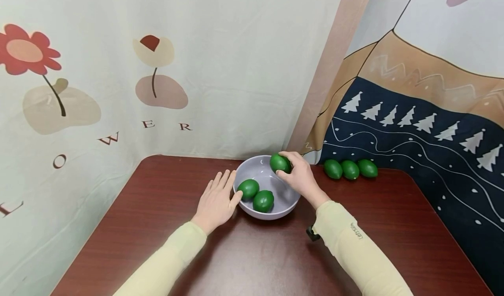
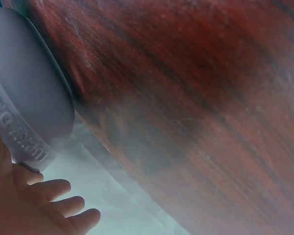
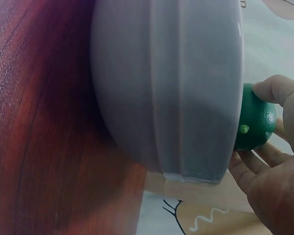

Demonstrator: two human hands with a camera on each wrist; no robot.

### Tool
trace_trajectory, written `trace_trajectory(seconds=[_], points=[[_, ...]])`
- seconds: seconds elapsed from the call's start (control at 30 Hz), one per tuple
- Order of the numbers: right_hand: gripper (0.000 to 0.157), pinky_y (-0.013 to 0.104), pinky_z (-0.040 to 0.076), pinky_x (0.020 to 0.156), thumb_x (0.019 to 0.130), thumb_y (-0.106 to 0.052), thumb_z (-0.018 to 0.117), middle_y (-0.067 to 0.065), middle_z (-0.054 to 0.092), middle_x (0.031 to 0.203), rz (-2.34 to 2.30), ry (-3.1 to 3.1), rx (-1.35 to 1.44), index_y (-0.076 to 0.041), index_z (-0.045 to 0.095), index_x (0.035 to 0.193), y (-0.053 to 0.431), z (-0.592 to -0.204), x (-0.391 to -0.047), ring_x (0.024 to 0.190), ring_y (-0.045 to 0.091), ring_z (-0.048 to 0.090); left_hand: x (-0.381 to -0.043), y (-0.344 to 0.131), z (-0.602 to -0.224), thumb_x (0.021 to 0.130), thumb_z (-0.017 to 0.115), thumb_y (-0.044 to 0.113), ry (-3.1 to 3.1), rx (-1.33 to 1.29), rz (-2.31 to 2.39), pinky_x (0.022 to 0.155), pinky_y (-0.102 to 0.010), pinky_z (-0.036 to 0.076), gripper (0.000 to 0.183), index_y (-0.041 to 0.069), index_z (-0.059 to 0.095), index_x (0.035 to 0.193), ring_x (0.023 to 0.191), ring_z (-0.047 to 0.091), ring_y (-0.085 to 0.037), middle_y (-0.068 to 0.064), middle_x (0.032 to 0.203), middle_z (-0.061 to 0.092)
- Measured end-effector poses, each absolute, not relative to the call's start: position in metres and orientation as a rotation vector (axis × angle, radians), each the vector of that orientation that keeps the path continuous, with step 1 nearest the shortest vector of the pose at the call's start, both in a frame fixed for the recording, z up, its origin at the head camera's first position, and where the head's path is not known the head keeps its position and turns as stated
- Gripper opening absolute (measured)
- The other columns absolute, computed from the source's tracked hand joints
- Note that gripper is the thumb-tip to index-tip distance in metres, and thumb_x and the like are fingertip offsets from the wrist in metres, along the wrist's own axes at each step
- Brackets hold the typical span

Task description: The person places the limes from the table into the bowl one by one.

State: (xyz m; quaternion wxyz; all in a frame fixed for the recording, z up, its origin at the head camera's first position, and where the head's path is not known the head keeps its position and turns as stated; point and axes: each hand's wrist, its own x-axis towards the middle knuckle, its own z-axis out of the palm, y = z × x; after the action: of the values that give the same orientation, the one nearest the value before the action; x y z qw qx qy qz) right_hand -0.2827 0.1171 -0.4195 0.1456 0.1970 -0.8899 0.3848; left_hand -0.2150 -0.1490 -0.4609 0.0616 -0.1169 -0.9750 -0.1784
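Note:
A pale purple-grey bowl (image 1: 267, 216) stands on the table with two green limes inside, one lime (image 1: 248, 189) at its left and another lime (image 1: 263, 201) near the front. My right hand (image 1: 301, 175) grips a third lime (image 1: 279, 163) between thumb and fingers at the bowl's back right rim. In the right wrist view that lime (image 3: 257, 117) shows just past the rim, partly hidden by the bowl wall. My left hand (image 1: 217, 202) rests against the bowl's left side, its fingers straight. The left wrist view shows the bowl's outer wall (image 2: 29, 73) with raised lettering beside the fingers.
Three more limes (image 1: 350, 170) lie in a row at the table's back right. The dark red wooden table (image 1: 252, 261) ends at a pale printed curtain (image 1: 236, 68) behind and a dark blue tree-patterned cloth (image 1: 413, 156) on the right.

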Motion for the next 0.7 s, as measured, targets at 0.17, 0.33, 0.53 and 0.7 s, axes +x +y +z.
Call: trace_trajectory(seconds=[0.17, 0.33, 0.53, 0.7], points=[[0.054, 0.052, 0.052, 0.097, 0.083, -0.01, 0.082, 0.018, 0.065, 0.128, 1.104, -2.581, 0.583, -0.004, 0.066, 0.134, 0.114, -0.422, -0.283, 0.114, 0.035, 0.062, -0.215, -0.149, -0.461, 0.108, 0.045, 0.047, -2.948, -0.35, -0.543, 0.126, -0.055, 0.022, 0.069, 0.009, 0.029, 0.164, 0.157, 0.021, -0.038, -0.017, 0.167, 0.03], [0.054, 0.052, 0.052, 0.098, 0.085, -0.011, 0.081, 0.018, 0.064, 0.13, 1.118, -2.61, 0.587, -0.005, 0.065, 0.135, 0.111, -0.423, -0.282, 0.114, 0.035, 0.062, -0.215, -0.149, -0.461, 0.108, 0.046, 0.046, -2.943, -0.352, -0.545, 0.126, -0.056, 0.023, 0.069, 0.009, 0.03, 0.164, 0.157, 0.022, -0.038, -0.016, 0.168, 0.03], [0.054, 0.051, 0.052, 0.099, 0.086, -0.012, 0.081, 0.018, 0.062, 0.133, 1.133, -2.663, 0.569, -0.006, 0.064, 0.138, 0.108, -0.423, -0.282, 0.114, 0.035, 0.062, -0.214, -0.149, -0.462, 0.108, 0.044, 0.046, -2.93, -0.353, -0.54, 0.125, -0.056, 0.023, 0.068, 0.009, 0.031, 0.163, 0.156, 0.023, -0.038, -0.016, 0.167, 0.031], [0.055, 0.051, 0.052, 0.099, 0.087, -0.012, 0.081, 0.017, 0.062, 0.134, 1.128, -2.702, 0.562, -0.006, 0.062, 0.139, 0.106, -0.425, -0.282, 0.115, 0.034, 0.061, -0.214, -0.149, -0.462, 0.108, 0.045, 0.046, -2.924, -0.35, -0.546, 0.125, -0.056, 0.023, 0.068, 0.009, 0.032, 0.163, 0.156, 0.023, -0.038, -0.017, 0.166, 0.033]])
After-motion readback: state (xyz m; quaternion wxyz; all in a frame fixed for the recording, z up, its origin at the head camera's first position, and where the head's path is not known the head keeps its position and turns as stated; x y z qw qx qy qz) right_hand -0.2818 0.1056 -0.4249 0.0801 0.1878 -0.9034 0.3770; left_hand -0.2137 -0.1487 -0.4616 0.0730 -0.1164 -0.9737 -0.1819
